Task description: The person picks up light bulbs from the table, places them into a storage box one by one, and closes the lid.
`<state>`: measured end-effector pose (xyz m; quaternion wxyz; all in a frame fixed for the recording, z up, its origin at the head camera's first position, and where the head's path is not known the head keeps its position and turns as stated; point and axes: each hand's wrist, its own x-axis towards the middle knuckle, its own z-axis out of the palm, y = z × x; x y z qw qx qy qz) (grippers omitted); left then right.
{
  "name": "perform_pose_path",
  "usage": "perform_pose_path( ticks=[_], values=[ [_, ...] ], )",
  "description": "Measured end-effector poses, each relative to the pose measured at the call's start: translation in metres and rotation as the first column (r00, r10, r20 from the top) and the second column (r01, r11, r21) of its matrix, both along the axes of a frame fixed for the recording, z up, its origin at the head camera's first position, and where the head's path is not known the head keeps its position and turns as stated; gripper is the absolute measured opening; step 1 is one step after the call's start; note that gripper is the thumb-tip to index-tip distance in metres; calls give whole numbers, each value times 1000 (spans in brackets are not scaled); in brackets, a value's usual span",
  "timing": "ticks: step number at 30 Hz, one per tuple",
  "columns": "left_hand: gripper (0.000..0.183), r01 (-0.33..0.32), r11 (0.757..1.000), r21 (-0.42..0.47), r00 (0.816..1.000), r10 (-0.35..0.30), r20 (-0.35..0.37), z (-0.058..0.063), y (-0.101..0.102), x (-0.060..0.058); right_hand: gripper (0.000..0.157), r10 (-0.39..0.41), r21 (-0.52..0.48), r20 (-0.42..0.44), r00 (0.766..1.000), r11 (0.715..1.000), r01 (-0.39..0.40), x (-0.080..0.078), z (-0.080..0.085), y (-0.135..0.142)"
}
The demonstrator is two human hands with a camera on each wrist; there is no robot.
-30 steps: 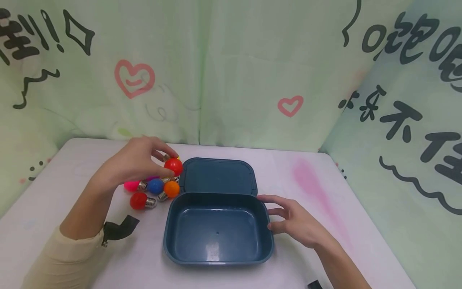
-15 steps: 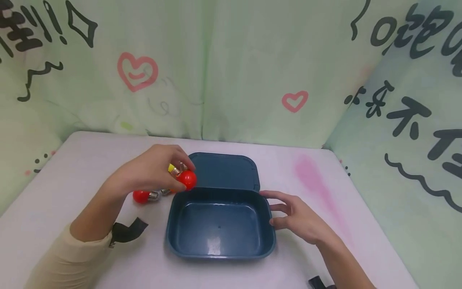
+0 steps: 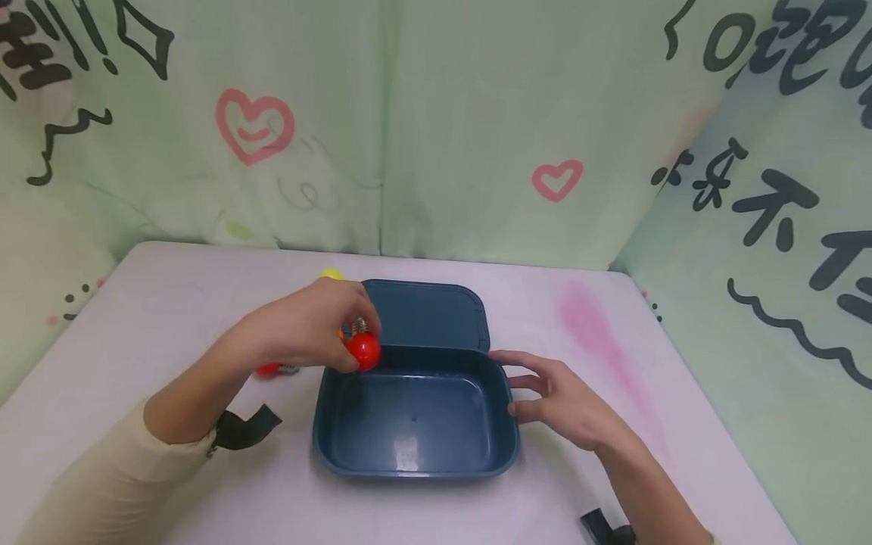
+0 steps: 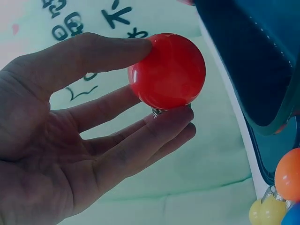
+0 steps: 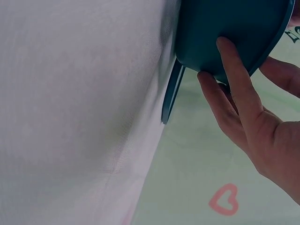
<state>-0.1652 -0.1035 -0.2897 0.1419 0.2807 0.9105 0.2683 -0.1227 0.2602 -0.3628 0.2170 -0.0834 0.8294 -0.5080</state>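
Note:
A red light bulb (image 3: 364,350) is pinched in my left hand (image 3: 306,322), held over the back left corner of a dark blue plastic box (image 3: 409,416). In the left wrist view, the thumb lies on one side of the red globe and fingertips on the other, near its metal screw base. My right hand (image 3: 562,397) touches the right side of the box with extended fingers. The right wrist view shows fingertips on the box's outer wall. No bulbs show on the visible floor of the box.
Behind the box lies its flat blue lid (image 3: 429,314). Left of it are more bulbs, partly hidden by my left hand: a red one (image 3: 268,370) and a yellow one (image 3: 331,273). Orange (image 4: 288,176) and blue bulbs (image 4: 293,218) appear in the left wrist view.
My left hand has carried the red bulb rightward and down from the bulb group to the box's corner. The right hand stays at the box's side. The head view has shifted slightly.

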Motion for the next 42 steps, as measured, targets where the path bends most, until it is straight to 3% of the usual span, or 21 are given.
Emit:
perform_pose_path(
  ticks=[10,17,28,42],
  values=[
    [50,3,991,-137,999,3,37,1,15,-1,67,8,-2,-3,1000,1000,-8,0,2,-1],
    [51,44,966,-255,998,-31,55,-6,25,-1,67,0,6,1,1000,1000,0,0,2,-1],
    [47,135,934,-330,985,-90,149,-20,34,-3,67,0,28,-7,1000,1000,0,0,5,-2],
    [39,181,887,-424,980,-129,149,-39,47,-5,67,-4,24,0,1000,1000,4,1,5,-2]
  ],
)
